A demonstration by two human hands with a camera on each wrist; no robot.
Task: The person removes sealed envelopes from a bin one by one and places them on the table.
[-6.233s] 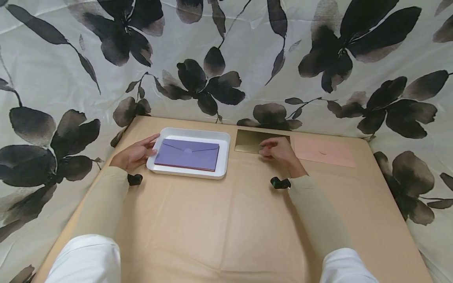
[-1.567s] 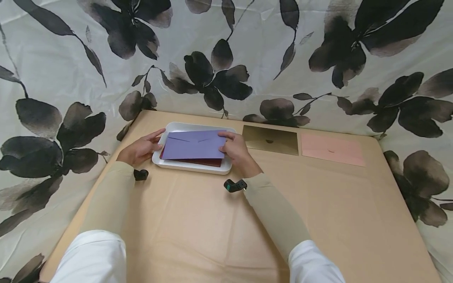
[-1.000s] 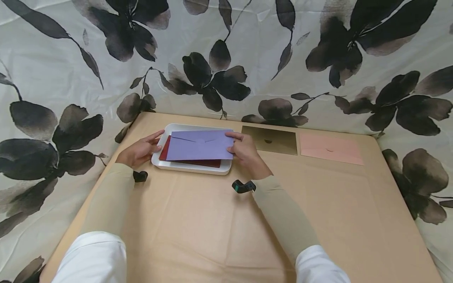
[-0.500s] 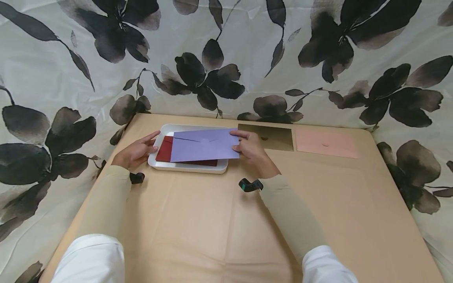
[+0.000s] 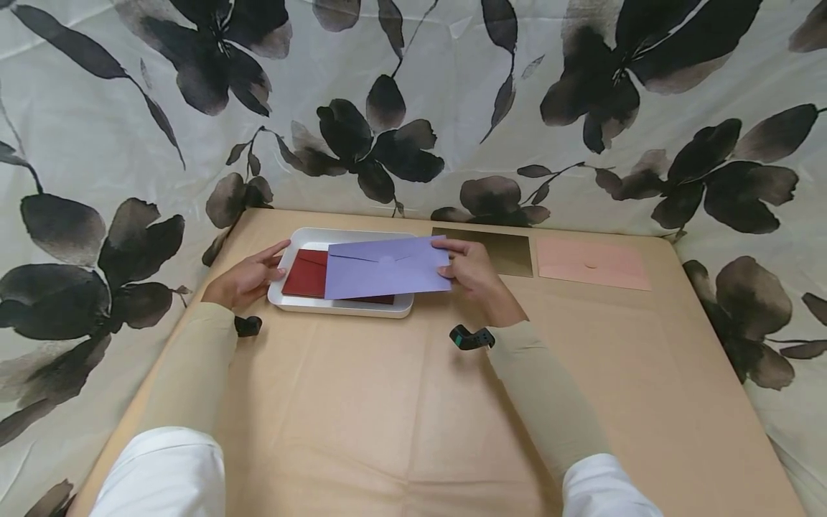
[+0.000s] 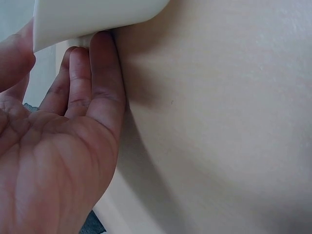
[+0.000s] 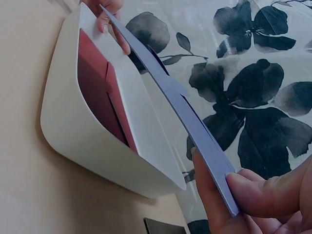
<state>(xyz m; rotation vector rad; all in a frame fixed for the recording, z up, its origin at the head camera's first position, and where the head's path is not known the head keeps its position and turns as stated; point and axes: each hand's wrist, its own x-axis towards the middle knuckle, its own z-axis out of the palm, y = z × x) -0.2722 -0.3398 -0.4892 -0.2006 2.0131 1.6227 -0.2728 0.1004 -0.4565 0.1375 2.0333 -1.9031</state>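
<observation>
My right hand (image 5: 477,276) pinches the right end of a purple envelope (image 5: 388,269) between thumb and fingers. In the right wrist view the envelope (image 7: 170,87) is lifted above the white tray (image 7: 63,117) and tilted. A red envelope (image 5: 304,273) lies in the tray (image 5: 336,307), partly covered by the purple one in the head view. At the tray's left end my left hand (image 5: 242,278) grips the rim. The left wrist view shows the left hand's fingers (image 6: 80,83) reaching under the tray's edge (image 6: 87,19), thumb at its side.
Along the table's back edge lie a gold envelope (image 5: 513,253), partly hidden by the right hand and purple envelope, and a pink envelope (image 5: 593,266) to its right. Brown covering (image 5: 362,402) spreads over the table. A floral cloth (image 5: 465,136) hangs behind and around it.
The right hand went from beside the gold envelope to the purple one, took hold of it, raised it and drew it rightward, uncovering the red envelope. The left hand stayed at the tray.
</observation>
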